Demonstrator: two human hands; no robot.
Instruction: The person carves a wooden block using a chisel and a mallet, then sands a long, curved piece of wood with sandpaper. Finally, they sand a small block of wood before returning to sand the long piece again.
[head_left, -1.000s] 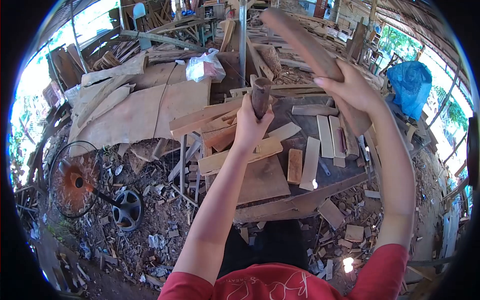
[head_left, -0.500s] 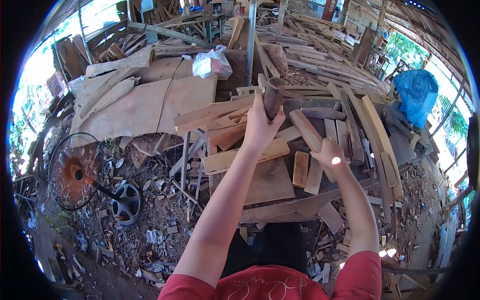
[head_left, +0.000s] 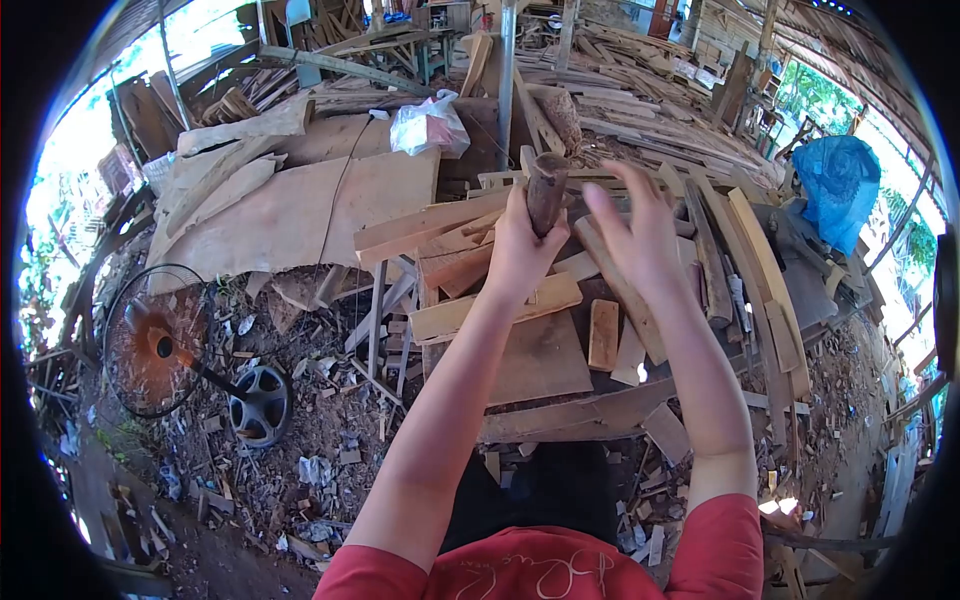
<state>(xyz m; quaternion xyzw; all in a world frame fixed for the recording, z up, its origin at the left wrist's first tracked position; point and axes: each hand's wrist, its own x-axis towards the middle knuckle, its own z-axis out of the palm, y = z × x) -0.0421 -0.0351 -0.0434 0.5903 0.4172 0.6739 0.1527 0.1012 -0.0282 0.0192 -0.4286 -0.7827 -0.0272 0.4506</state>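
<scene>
My left hand (head_left: 518, 260) is wrapped around a short, dark, rough piece of log (head_left: 547, 192), whose cut end points up toward me. To its right, my right hand (head_left: 640, 228) is raised with the fingers spread, holding nothing and slightly blurred. Beneath that hand a long piece of wood (head_left: 626, 298) lies slanting across the worktable (head_left: 545, 365). A small wood block (head_left: 603, 335) rests left of its lower end. A pale squared board (head_left: 495, 310) lies below my left wrist.
Long planks (head_left: 765, 255) lie along the table's right side. A blue plastic sheet (head_left: 836, 190) hangs at far right. A white plastic bag (head_left: 428, 125) sits on a large sheet of wood (head_left: 290, 215) at left. A fan (head_left: 160, 340) lies on the scrap-strewn ground; a metal post (head_left: 506, 80) stands ahead.
My right hand has let go of the long slanting piece of wood and moved up beside the log, fingers opening. My left hand keeps the log in nearly the same place.
</scene>
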